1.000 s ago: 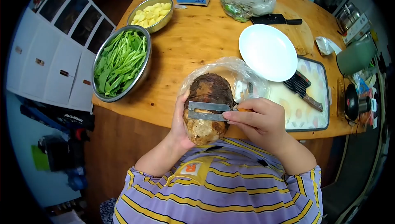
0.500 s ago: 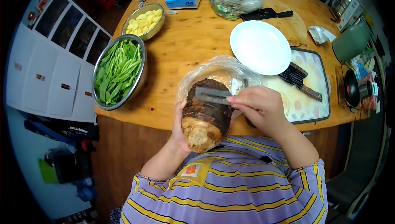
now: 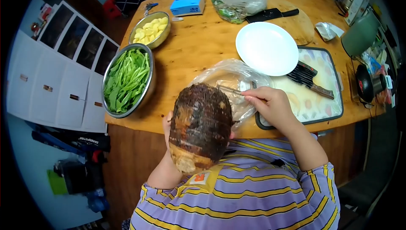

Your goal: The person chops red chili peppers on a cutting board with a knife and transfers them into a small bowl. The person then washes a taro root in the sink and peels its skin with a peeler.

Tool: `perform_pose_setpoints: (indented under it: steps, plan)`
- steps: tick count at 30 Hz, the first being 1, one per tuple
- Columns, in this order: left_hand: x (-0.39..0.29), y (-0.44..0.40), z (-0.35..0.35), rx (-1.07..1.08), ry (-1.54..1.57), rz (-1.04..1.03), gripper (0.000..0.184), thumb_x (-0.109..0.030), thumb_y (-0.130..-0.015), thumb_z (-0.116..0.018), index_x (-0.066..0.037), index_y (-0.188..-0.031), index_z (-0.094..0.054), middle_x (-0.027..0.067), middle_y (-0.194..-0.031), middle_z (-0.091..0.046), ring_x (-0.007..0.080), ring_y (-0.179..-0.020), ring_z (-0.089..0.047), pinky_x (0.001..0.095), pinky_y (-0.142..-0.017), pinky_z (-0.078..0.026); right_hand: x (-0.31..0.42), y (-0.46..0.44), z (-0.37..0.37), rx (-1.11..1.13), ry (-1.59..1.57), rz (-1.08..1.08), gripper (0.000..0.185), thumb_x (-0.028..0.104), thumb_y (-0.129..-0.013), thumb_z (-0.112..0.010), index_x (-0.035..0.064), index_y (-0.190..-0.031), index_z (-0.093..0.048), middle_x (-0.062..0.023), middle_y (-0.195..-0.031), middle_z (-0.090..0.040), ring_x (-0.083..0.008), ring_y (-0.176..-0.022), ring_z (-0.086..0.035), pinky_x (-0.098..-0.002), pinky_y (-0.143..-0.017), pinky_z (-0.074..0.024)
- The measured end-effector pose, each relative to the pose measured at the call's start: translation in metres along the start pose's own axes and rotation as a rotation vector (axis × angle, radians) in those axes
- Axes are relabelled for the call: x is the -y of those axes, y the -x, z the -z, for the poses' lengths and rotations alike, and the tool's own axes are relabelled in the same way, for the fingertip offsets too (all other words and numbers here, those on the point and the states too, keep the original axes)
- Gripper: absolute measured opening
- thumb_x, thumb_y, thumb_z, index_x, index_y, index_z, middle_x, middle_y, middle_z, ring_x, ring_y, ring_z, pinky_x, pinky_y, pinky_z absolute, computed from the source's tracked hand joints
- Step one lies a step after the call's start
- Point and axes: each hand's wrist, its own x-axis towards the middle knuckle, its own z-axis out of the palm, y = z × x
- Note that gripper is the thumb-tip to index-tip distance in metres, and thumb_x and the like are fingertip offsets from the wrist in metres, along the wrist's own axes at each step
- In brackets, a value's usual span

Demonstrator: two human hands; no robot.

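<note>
A big brown taro (image 3: 201, 122), its skin dark and rough with a pale peeled patch at the lower end, is tilted up close to my chest. My left hand (image 3: 167, 124) is wrapped round its left side and underneath; most of the fingers are hidden behind it. Between thumb and fingers of my right hand (image 3: 267, 105) is a peeler (image 3: 230, 89), seen nearly edge-on and apart from the taro at its upper right. Behind both, a clear plastic bag (image 3: 256, 80) lies spread at the table's front edge.
On the wooden table (image 3: 182, 57), a steel bowl (image 3: 152, 67) of green stems stands left, with a bowl (image 3: 168, 33) of peeled yellow pieces behind it. To the right are a white plate (image 3: 266, 48), a cutting board (image 3: 313, 114) with knives (image 3: 323, 91), and a cleaver (image 3: 264, 16).
The taro has come down left, nearer my body, and turned so more dark skin shows. The peeler has left its surface and now sits to its upper right.
</note>
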Motion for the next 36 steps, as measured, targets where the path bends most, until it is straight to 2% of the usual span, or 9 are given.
perform_pose_setpoints:
  steps: [8, 11, 16, 19, 22, 25, 31, 34, 36]
  plan:
    - [-0.004, -0.005, -0.005, 0.048, -0.137, -0.083, 0.094, -0.072, -0.089, -0.051, 0.0, -0.15, -0.042, 0.0317, -0.137, -0.056, 0.0541, -0.115, -0.062, 0.0637, -0.098, -0.052, 0.021, 0.002, 0.01, 0.029, 0.017, -0.066, 0.018, 0.015, -0.093, -0.073, 0.0072, -0.109, -0.079, -0.0111, -0.099, -0.077, -0.0207, -0.085, -0.073, -0.0298, -0.076, -0.056]
    - [-0.005, -0.01, -0.004, -0.07, -0.254, -0.188, 0.102, -0.08, -0.083, -0.049, -0.004, -0.15, -0.044, 0.037, -0.131, -0.058, 0.0579, -0.106, -0.064, 0.0624, -0.086, -0.058, 0.016, 0.005, 0.01, 0.006, 0.055, -0.026, 0.019, 0.02, -0.092, -0.074, 0.0099, -0.107, -0.079, -0.0119, -0.099, -0.077, -0.0239, -0.084, -0.074, -0.0318, -0.075, -0.0566]
    - [-0.012, -0.018, -0.005, -0.159, -0.565, -0.363, 0.098, -0.078, -0.087, -0.046, -0.001, -0.148, -0.044, 0.0295, -0.13, -0.061, 0.0475, -0.109, -0.066, 0.057, -0.094, -0.056, 0.018, 0.01, 0.018, -0.045, 0.011, -0.022, 0.019, 0.011, -0.094, -0.071, 0.0061, -0.112, -0.078, -0.0102, -0.097, -0.076, -0.019, -0.085, -0.071, -0.028, -0.076, -0.054]
    - [-0.013, -0.019, -0.015, -0.07, -0.575, -0.379, 0.083, -0.063, -0.09, -0.057, -0.001, -0.145, -0.048, 0.0209, -0.136, -0.06, 0.0343, -0.117, -0.064, 0.0495, -0.099, -0.055, 0.024, 0.012, 0.024, -0.073, -0.014, -0.072, 0.021, 0.007, -0.094, -0.07, 0.0049, -0.113, -0.077, -0.0099, -0.097, -0.074, -0.0182, -0.085, -0.069, -0.0276, -0.076, -0.053]
    - [-0.009, -0.026, -0.012, -0.153, -0.6, -0.395, 0.095, -0.077, -0.088, -0.046, -0.004, -0.149, -0.044, 0.0259, -0.133, -0.06, 0.0447, -0.11, -0.066, 0.0573, -0.095, -0.056, 0.023, 0.014, 0.027, -0.14, -0.05, 0.038, 0.023, 0.003, -0.094, -0.068, 0.0033, -0.115, -0.076, -0.0098, -0.098, -0.073, -0.0174, -0.086, -0.067, -0.0272, -0.076, -0.052]
    - [0.001, -0.03, -0.015, -0.213, -0.64, -0.411, 0.093, -0.075, -0.088, -0.048, -0.006, -0.149, -0.044, 0.0251, -0.134, -0.059, 0.0437, -0.113, -0.065, 0.0575, -0.098, -0.055, 0.023, 0.015, 0.027, -0.183, -0.073, 0.143, 0.021, 0.009, -0.093, -0.072, 0.0081, -0.114, -0.078, -0.0092, -0.089, -0.073, -0.0174, -0.075, -0.067, -0.0272, -0.066, -0.0511]
    - [0.0, -0.032, -0.006, -0.173, -0.632, -0.323, 0.086, -0.071, -0.09, -0.048, -0.007, -0.148, -0.046, 0.0228, -0.137, -0.058, 0.0413, -0.118, -0.063, 0.0578, -0.101, -0.053, 0.018, 0.013, 0.023, -0.17, -0.123, 0.214, 0.022, 0.01, -0.093, -0.074, 0.0092, -0.114, -0.078, -0.0073, -0.091, -0.073, -0.0156, -0.074, -0.066, -0.0279, -0.064, -0.051]
    - [0.007, -0.027, -0.008, -0.263, -0.435, -0.258, 0.079, -0.062, -0.095, -0.05, -0.002, -0.146, -0.047, 0.0216, -0.137, -0.06, 0.0344, -0.119, -0.064, 0.0505, -0.098, -0.056, 0.022, 0.011, 0.012, -0.202, -0.092, 0.451, 0.025, 0.014, -0.088, -0.078, 0.0134, -0.113, -0.079, -0.005, -0.088, -0.071, -0.0152, -0.071, -0.066, -0.029, -0.059, -0.0509]
    - [0.009, -0.025, 0.001, -0.219, -0.376, -0.214, 0.078, -0.064, -0.096, -0.047, -0.002, -0.145, -0.047, 0.0213, -0.136, -0.06, 0.034, -0.118, -0.065, 0.0505, -0.098, -0.056, 0.037, 0.015, 0.008, -0.143, -0.048, 0.505, 0.027, 0.016, -0.085, -0.081, 0.017, -0.112, -0.079, -0.0035, -0.085, -0.069, -0.0156, -0.069, -0.065, -0.0292, -0.056, -0.0505]
